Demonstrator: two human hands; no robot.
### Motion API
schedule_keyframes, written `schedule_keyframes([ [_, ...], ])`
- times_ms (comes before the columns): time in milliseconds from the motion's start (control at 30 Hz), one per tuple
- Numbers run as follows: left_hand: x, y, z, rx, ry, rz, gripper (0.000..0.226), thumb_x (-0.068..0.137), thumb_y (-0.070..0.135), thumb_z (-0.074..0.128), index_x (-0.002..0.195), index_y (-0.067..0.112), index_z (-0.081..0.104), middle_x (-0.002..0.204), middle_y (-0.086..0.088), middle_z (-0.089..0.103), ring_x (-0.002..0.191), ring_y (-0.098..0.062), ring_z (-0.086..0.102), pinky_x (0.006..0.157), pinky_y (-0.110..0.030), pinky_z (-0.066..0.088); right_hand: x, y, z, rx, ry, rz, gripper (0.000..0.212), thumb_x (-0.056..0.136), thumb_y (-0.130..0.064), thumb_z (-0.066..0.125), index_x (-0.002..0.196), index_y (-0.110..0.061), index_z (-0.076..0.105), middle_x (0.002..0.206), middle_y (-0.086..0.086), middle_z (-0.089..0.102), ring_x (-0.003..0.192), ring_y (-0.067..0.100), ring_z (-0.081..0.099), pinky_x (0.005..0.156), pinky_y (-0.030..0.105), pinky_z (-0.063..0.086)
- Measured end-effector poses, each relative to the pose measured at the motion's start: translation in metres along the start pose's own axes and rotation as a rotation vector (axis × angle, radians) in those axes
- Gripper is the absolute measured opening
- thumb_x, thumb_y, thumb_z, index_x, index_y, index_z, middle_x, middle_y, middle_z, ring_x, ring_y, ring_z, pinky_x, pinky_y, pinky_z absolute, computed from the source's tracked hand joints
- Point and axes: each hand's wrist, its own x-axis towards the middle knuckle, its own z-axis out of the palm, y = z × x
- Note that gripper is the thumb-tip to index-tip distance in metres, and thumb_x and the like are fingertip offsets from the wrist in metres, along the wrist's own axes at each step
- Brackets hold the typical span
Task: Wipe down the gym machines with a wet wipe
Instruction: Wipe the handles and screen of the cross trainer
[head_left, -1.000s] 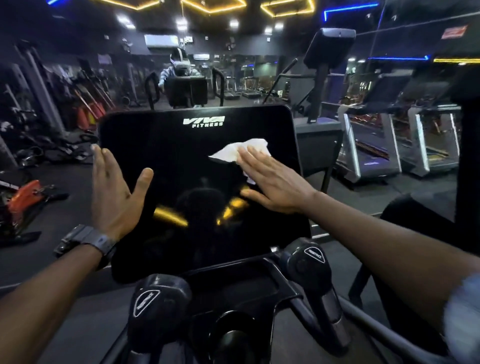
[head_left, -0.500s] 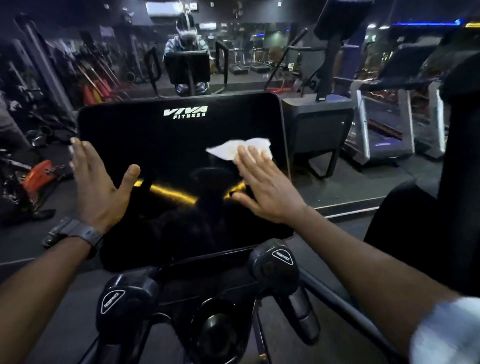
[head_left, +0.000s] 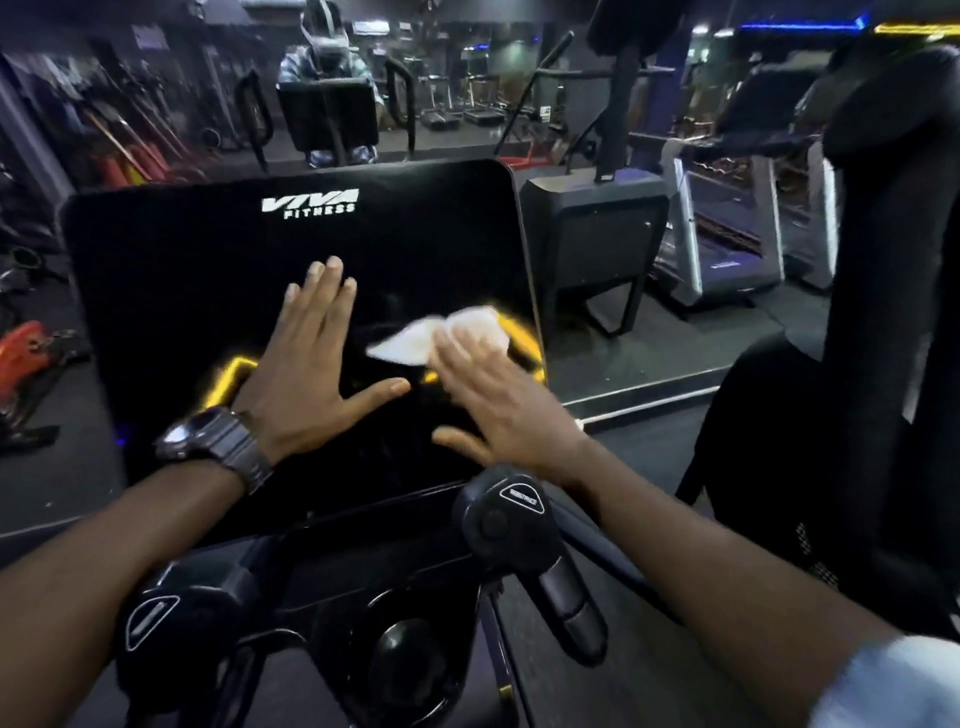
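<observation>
Mid-wipe on the glossy black console screen: the flat right hand presses the crumpled white wet wipe near its right edge, the left hand lies spread beside it, and sweeping left seems next.

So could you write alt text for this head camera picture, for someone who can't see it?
A person's right hand presses a white wet wipe flat against the black screen of a gym machine, while the left hand, with a wristwatch, rests open on the screen beside it. Treadmills stand in the dim gym behind.
</observation>
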Motion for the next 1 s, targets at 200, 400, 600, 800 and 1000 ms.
schedule_keyframes([
  [200,0.016,0.003,-0.017,0.078,0.026,0.030,0.098,0.083,0.071,0.049,0.150,0.002,0.033,0.162,-0.015,0.020,0.152,-0.027,0.012,0.124,-0.043,0.010,-0.097,0.003,0.008,0.024,-0.094,0.005,0.064,0.104,-0.046,0.037,0.153,-0.006,0.030,0.163,0.011,0.022,0.153,0.024,0.013,0.120,0.046,0.025],
  [400,0.059,0.045,-0.030,0.123,0.040,-0.069,0.074,0.081,0.068,0.049,0.134,0.016,0.055,0.145,-0.009,0.043,0.135,-0.030,0.036,0.114,-0.052,0.030,0.006,0.003,-0.004,0.026,0.031,0.219,0.076,0.101,-0.056,0.038,0.156,-0.005,0.023,0.165,0.012,0.013,0.153,0.024,0.006,0.124,0.043,0.014],
  [600,0.056,0.049,-0.026,0.150,0.099,-0.080,0.061,0.085,0.060,0.057,0.131,0.019,0.057,0.146,-0.008,0.042,0.135,-0.029,0.035,0.112,-0.049,0.030,-0.096,-0.017,0.014,0.116,-0.074,-0.006,0.063,0.102,-0.027,0.053,0.156,-0.012,0.023,0.166,0.004,0.015,0.153,0.021,0.008,0.123,0.042,0.017],
  [800,0.060,0.046,-0.024,0.185,0.132,-0.033,0.057,0.084,0.053,0.062,0.126,0.015,0.061,0.139,-0.010,0.050,0.129,-0.031,0.043,0.106,-0.049,0.034,-0.020,0.006,0.012,0.207,0.177,0.343,0.053,0.107,-0.026,0.035,0.153,-0.002,0.028,0.163,0.018,0.016,0.153,0.031,0.006,0.122,0.052,0.019],
  [1000,0.062,0.046,-0.025,0.218,0.143,-0.019,0.053,0.085,0.048,0.061,0.126,0.015,0.061,0.135,-0.009,0.051,0.124,-0.030,0.045,0.104,-0.048,0.035,0.059,0.034,-0.018,0.354,0.290,0.517,0.055,0.107,-0.036,0.032,0.158,-0.019,0.020,0.166,0.010,-0.001,0.153,0.016,-0.008,0.125,0.034,0.005],
])
